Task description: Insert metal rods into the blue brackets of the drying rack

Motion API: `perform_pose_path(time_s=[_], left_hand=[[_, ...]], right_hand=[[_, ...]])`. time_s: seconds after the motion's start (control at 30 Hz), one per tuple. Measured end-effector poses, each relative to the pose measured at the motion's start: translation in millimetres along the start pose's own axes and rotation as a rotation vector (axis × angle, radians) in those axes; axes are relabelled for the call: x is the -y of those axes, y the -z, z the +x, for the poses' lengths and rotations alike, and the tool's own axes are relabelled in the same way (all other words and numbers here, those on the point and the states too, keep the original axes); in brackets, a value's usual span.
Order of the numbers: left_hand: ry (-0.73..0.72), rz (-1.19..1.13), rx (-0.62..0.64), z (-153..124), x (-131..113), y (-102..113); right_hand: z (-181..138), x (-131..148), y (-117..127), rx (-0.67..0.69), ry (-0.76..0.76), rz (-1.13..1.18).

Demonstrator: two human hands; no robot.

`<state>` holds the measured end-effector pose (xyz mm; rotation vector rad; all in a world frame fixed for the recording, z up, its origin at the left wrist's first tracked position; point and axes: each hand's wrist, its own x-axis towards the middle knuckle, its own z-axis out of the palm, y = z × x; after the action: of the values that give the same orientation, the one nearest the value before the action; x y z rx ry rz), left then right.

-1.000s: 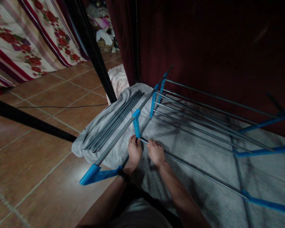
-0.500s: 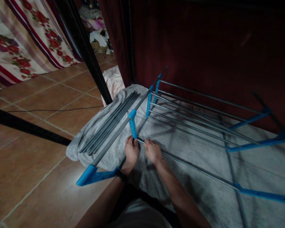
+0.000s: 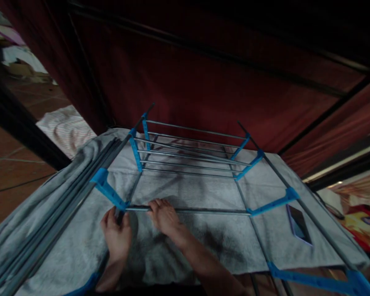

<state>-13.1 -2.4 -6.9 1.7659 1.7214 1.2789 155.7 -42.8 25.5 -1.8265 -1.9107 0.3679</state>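
Note:
A rack of grey metal tubes with blue plastic brackets lies across a grey blanket. My left hand is closed around a dark side tube of it, just below the near left blue bracket. My right hand grips the crossbar a little right of that bracket. The crossbar runs from there to the right blue bracket. Farther back, several thin rods span two more pairs of brackets. My fingertips under the tubes are partly hidden.
A bundle of loose grey rods lies on the blanket at left. On the right, a phone rests beside the rack's side tube. Dark posts and a dark red panel stand around the blanket. A red and yellow package is far right.
My view has swung right, bringing the rack's right side and the phone into sight. My hands stay at the left bracket and crossbar; the right hand appears slightly farther from the bracket.

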Motion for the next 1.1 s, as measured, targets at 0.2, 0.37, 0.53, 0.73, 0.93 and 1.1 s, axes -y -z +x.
perform_pose_path(time_s=[0.2,0.37,0.53,0.73,0.93,1.1], left_hand=[[-0.392,-0.015,0.023,-20.1,-40.4,-3.7],[-0.744,-0.112,0.083,1.1,-127.9,-36.3],[-0.956,-0.066,0.188,41.3,-202.7,-78.7],[-1.094,0.036,0.317,85.2,-246.6,-112.1],[-1.191,0.171,0.495,113.8,-255.0,-139.6],[-1.180,0.172,0.522,119.7,-257.4,-153.1]], right_hand=[[-43.4,-86.6,63.0,-0.398,-0.309,0.127],[-78.6,-176.4,130.3,-0.883,-0.570,0.174],[-97.8,-238.0,178.0,-1.136,-0.708,0.083],[-93.6,-278.0,202.6,-1.178,-0.716,0.117],[-71.4,-291.1,225.0,-1.166,-0.621,0.211],[-58.1,-285.8,240.1,-1.146,-0.524,0.223]])
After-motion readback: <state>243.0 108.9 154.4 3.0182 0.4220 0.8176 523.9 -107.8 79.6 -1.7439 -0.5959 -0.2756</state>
